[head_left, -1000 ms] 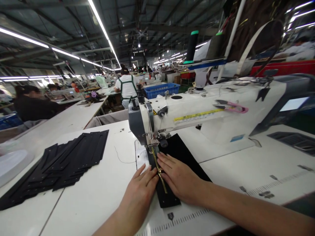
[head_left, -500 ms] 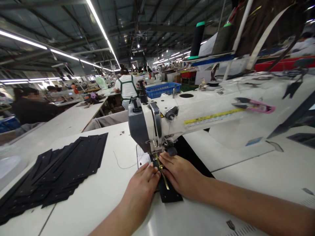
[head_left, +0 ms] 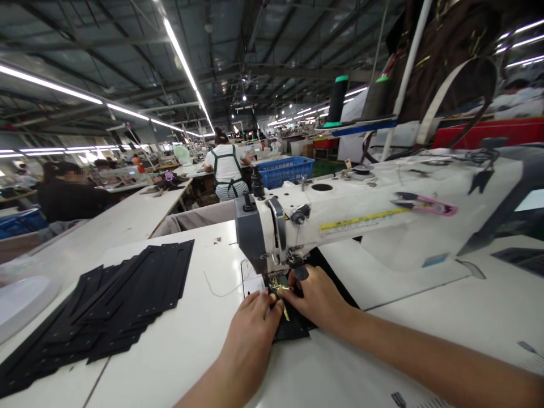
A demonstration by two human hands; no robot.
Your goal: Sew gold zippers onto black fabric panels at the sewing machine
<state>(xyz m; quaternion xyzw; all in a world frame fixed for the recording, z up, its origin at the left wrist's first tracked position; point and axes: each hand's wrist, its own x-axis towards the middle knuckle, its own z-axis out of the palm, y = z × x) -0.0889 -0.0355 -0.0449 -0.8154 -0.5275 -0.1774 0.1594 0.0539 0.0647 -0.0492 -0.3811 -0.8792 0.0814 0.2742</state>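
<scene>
A black piece point(head_left: 293, 331) lies under the needle area of a white sewing machine point(head_left: 361, 209), with a gold zipper strip point(head_left: 286, 310) on it. My left hand point(head_left: 251, 328) is on the left edge of the black piece, its fingers together and pressed down beside the zipper. From the right, my right hand point(head_left: 318, 294) reaches in close to the presser foot, thumb and forefinger closed at the gold metal part. The fingertips partly hide what they touch. More black fabric shows behind my right hand.
Overlapping black pieces point(head_left: 127, 300) are spread at the left, near a white round container point(head_left: 25, 303). Pink-handled snips point(head_left: 429, 205) rest on the machine arm. Beyond stand a blue basket point(head_left: 284, 171) and a person in a green apron point(head_left: 227, 164).
The view has shifted a little. My right hand's fingers have drawn more into a pinch at the gold metal part, and the black piece's near end has moved toward the machine.
</scene>
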